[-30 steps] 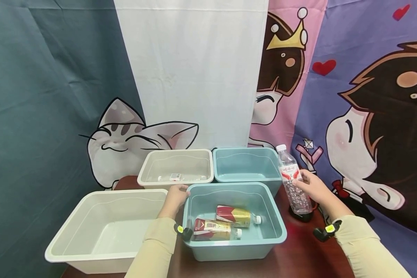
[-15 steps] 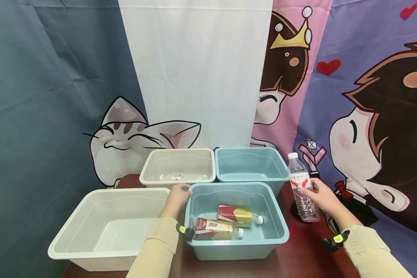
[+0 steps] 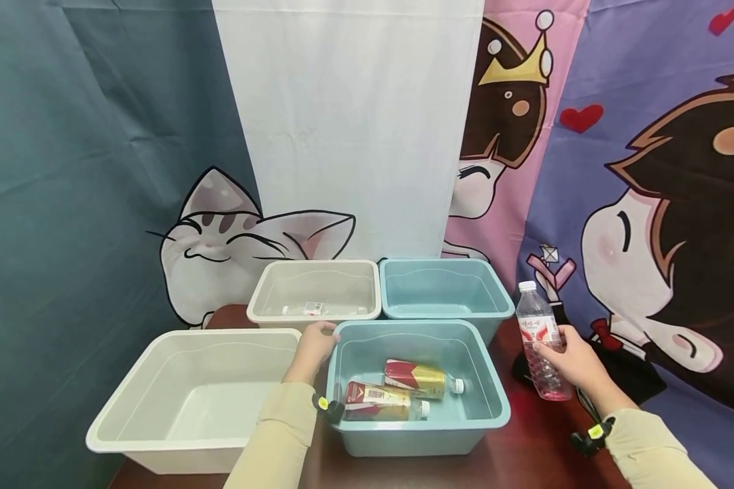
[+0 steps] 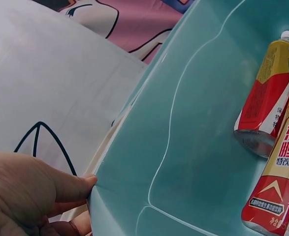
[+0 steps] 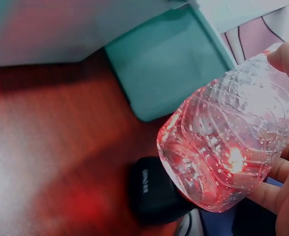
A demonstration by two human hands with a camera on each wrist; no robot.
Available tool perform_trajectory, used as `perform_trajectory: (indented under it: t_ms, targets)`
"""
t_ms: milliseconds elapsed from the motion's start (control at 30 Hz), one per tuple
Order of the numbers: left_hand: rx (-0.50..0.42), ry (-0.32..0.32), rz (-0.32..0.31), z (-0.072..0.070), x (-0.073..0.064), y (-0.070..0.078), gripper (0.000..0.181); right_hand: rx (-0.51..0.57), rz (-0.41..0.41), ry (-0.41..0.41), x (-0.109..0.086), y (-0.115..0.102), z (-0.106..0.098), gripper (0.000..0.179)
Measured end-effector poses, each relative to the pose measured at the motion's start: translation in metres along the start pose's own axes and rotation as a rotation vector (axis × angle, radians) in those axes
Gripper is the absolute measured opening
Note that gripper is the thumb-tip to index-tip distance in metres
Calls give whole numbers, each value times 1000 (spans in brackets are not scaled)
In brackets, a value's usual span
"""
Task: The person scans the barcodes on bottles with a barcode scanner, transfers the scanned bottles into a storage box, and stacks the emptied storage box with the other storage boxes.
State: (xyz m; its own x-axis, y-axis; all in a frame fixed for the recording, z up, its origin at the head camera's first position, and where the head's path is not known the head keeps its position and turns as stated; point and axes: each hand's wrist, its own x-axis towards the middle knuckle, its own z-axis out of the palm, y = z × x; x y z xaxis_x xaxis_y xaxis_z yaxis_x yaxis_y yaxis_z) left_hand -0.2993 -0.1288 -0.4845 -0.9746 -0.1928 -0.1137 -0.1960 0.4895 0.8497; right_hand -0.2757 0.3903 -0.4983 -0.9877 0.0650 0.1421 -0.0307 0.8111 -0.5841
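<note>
Clear, white-capped plastic bottle (image 3: pixel 539 332) at right, beside near blue rectangular plastic bin (image 3: pixel 412 445), tilted; right hand (image 3: pixel 578 361) curled round its middle. Left hand (image 3: pixel 310 348) pinches bin's far-left rim.

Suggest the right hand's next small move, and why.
Probably have the right hand lower the clear bottle slightly, bringing its label nearer the black device: the bottle's lower end glows red close to that device, while the label sits higher up.
</note>
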Motion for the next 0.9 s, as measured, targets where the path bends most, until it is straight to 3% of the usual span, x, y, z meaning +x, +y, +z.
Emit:
perform_trajectory:
  t_ms: [200, 500, 900]
  targets:
    - [7, 7, 1, 0, 2, 2, 34, -67, 21, 37, -5, 11, 8, 86]
    - [13, 10, 3, 3, 1, -1, 35, -167, -41, 85, -10, 23, 16, 83]
    - [8, 7, -10, 4, 3, -5, 35, -255, -63, 100, -13, 35, 23, 84]
